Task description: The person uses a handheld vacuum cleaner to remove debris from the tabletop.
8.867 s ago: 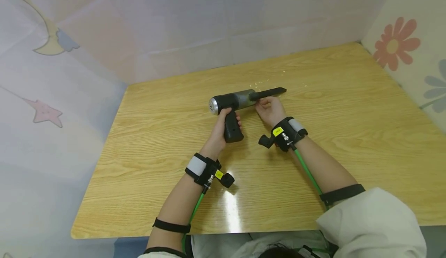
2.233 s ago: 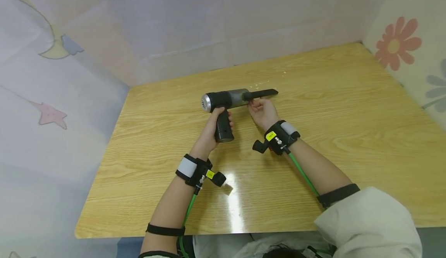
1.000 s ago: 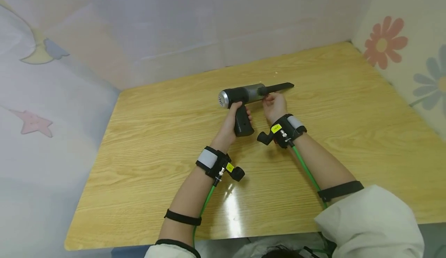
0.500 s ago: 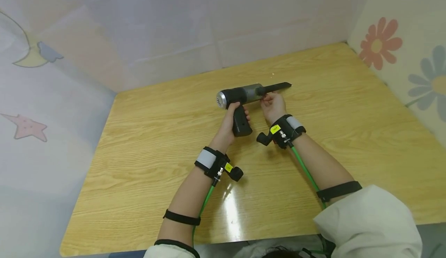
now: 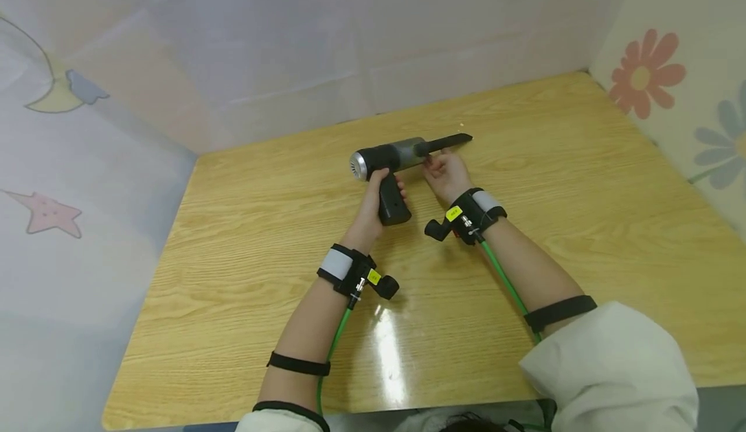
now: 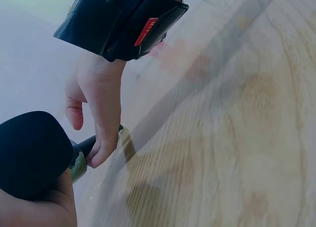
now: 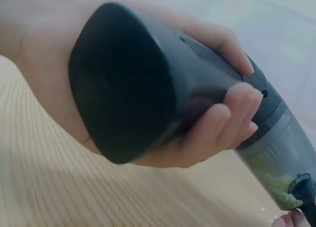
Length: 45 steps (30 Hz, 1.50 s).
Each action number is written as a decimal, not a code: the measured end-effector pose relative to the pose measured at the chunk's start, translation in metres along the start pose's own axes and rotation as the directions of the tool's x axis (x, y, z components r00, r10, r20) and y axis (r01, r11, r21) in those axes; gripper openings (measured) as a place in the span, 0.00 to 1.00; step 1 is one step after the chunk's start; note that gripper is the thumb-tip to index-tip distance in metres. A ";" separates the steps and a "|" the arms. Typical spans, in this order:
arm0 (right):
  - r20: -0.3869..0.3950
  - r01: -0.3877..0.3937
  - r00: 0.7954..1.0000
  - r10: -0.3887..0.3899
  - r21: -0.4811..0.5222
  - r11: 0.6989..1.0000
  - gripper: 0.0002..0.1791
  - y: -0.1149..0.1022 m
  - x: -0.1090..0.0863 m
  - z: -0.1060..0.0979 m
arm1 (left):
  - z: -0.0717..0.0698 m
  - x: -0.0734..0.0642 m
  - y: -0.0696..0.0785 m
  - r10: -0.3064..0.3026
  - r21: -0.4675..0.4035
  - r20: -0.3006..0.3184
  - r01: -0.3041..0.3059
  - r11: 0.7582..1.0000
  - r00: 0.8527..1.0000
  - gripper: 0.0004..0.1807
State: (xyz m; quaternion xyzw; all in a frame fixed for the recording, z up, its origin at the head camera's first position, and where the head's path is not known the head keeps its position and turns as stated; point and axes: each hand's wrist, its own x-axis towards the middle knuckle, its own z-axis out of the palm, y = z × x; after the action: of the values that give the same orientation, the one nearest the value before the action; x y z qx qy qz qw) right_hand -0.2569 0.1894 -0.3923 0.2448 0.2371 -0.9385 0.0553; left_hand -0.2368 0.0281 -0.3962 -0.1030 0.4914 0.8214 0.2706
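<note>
A black handheld vacuum cleaner (image 5: 380, 157) with a silver vented rear end is held just over the table, its narrow black nozzle (image 5: 453, 142) toward the right. My left hand (image 5: 367, 205) grips the handle, fingers wrapped round it and thumb high near the body. Greenish-yellow bits (image 7: 281, 183) show inside the clear dust cup (image 7: 269, 160) in the right wrist view. Bent fingers of my right hand (image 5: 450, 174) hold the nozzle's base from below. In the left wrist view its thumb (image 6: 74, 119) hangs apart from the nozzle. A few pale crumbs (image 5: 462, 125) lie behind the nozzle tip.
The wooden table (image 5: 245, 250) meets a pale fabric wall (image 5: 256, 50) at the back. Printed side panels rise at left and right. Green cables (image 5: 506, 278) run along both forearms from the wrist cameras.
Compared with 8.9 seconds ago, fewer crumbs are visible around the nozzle. Over the last half second the vacuum cleaner and both hands have shifted slightly left. Both holds look the same.
</note>
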 end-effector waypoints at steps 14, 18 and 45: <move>0.044 -0.032 0.998 0.034 -0.055 0.998 0.49 0.005 0.003 0.008 | -0.004 -0.004 0.004 0.023 -0.010 -0.019 -0.023 1.000 1.000 0.24; 0.048 -0.026 0.998 0.029 -0.055 0.998 0.49 0.006 0.004 0.009 | -0.003 -0.004 0.003 0.040 -0.002 -0.020 -0.040 0.999 0.999 0.18; 0.019 0.005 1.000 -0.004 -0.065 0.998 0.48 -0.004 0.005 0.005 | 0.013 0.002 -0.003 0.056 0.008 0.021 -0.057 0.998 0.998 0.21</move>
State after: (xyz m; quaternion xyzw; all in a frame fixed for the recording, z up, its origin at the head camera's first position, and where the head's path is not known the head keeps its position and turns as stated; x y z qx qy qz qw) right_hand -0.2645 0.1910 -0.3891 0.2334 0.2674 -0.9327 0.0635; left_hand -0.2358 0.0406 -0.3928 -0.0794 0.4948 0.8276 0.2528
